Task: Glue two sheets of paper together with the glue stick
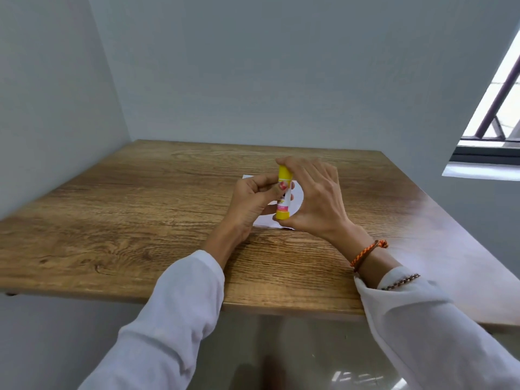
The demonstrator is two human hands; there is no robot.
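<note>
A yellow glue stick [283, 175] with a white and pink label stands upright between both hands, above the table. My left hand [251, 204] grips its middle with thumb and fingers. My right hand [316, 198] spans it, fingertips on the yellow cap at the top and thumb under its base. White paper [267, 220] lies flat on the wooden table [140, 206] beneath the hands, mostly hidden by them; I cannot tell how many sheets there are.
The table sits in a corner, with grey walls to the left and behind. A window with dark bars [495, 108] is at the right. The table's near edge [253, 305] runs across, with the floor below.
</note>
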